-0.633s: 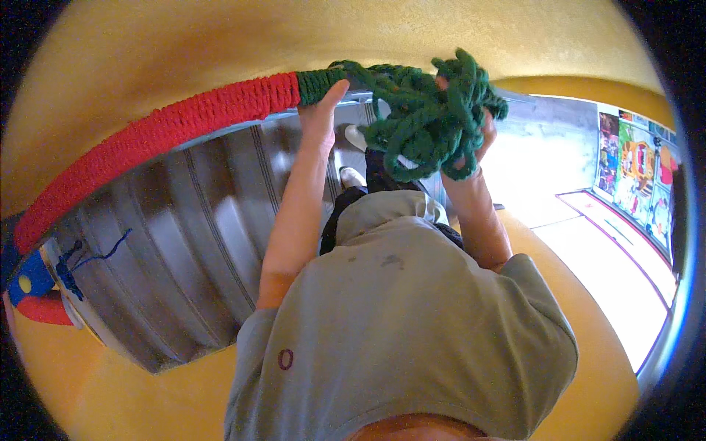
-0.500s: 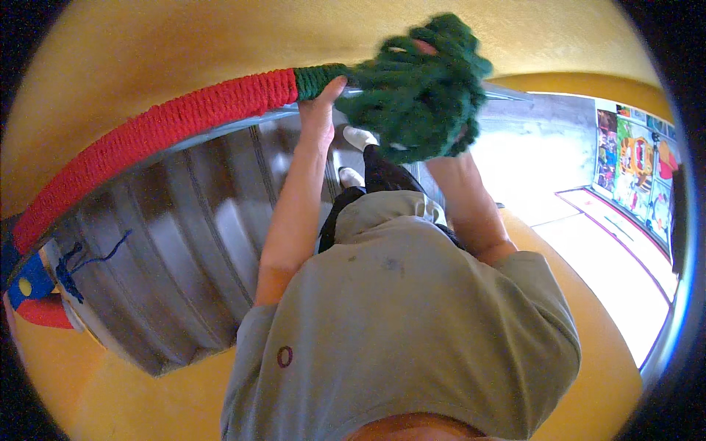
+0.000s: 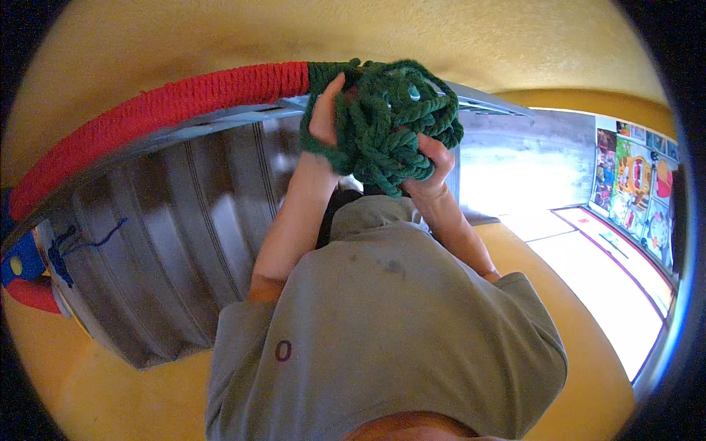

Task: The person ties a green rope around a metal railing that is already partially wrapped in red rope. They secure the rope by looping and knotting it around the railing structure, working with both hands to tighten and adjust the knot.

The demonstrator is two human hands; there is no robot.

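Note:
A handrail is wrapped tightly in red rope [image 3: 173,98], with a short green-wrapped stretch [image 3: 323,74] at the end of the red. My left hand [image 3: 324,121] is closed at that green stretch, thumb up against it; its other fingers are hidden. A green strand loops across my left wrist. My right hand [image 3: 435,163] grips a thick, tangled bundle of green rope [image 3: 401,110], held in front of the rail just right of my left hand. The bundle hides the rail behind it.
Grey ribbed stairs [image 3: 184,250] descend at the left below the rail. Dark blue cord [image 3: 70,250] hangs near a blue and red rail end [image 3: 29,275]. Yellow walls [image 3: 243,33] enclose the stairway. A bright floor and a colourful poster [image 3: 636,180] are at right.
My right hand has brought the green bundle down and left, close to my left hand. A green strand now crosses my left wrist. My left hand stays at the rail.

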